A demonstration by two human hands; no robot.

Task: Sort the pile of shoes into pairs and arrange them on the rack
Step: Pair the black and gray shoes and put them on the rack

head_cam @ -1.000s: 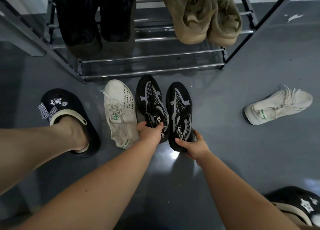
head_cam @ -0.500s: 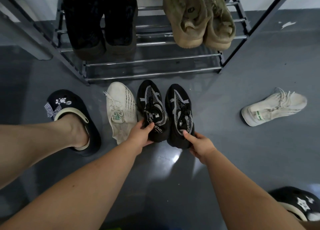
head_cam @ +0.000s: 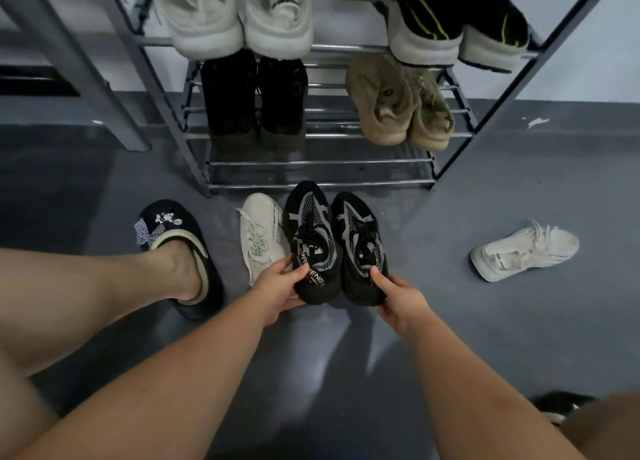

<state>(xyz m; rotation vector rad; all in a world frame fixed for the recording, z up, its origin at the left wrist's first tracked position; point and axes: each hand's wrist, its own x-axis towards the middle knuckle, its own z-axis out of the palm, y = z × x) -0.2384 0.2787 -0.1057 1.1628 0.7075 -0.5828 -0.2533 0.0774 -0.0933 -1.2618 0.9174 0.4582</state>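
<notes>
Two black sneakers with grey patterns sit side by side in front of the metal rack (head_cam: 322,163). My left hand (head_cam: 277,286) grips the heel of the left black sneaker (head_cam: 311,241). My right hand (head_cam: 398,296) grips the heel of the right black sneaker (head_cam: 360,244). A white sneaker (head_cam: 259,237) lies just left of them, partly behind my left hand. Its match, another white sneaker (head_cam: 523,251), lies on its side far to the right. The rack holds a black pair (head_cam: 254,99), a tan pair (head_cam: 398,102), a white pair (head_cam: 239,12) and a black-and-green pair (head_cam: 450,19).
My left foot in a black clog with a bow (head_cam: 173,237) rests on the grey floor at left, my leg across the lower left. Another clog (head_cam: 561,404) peeks in at lower right. A grey post (head_cam: 79,64) stands left of the rack. The rack's lowest bars are bare at the front.
The view has tilted up, showing the rack's upper shelf. Both hands have closed more firmly on the black sneakers' heels, and the pair sits closer together.
</notes>
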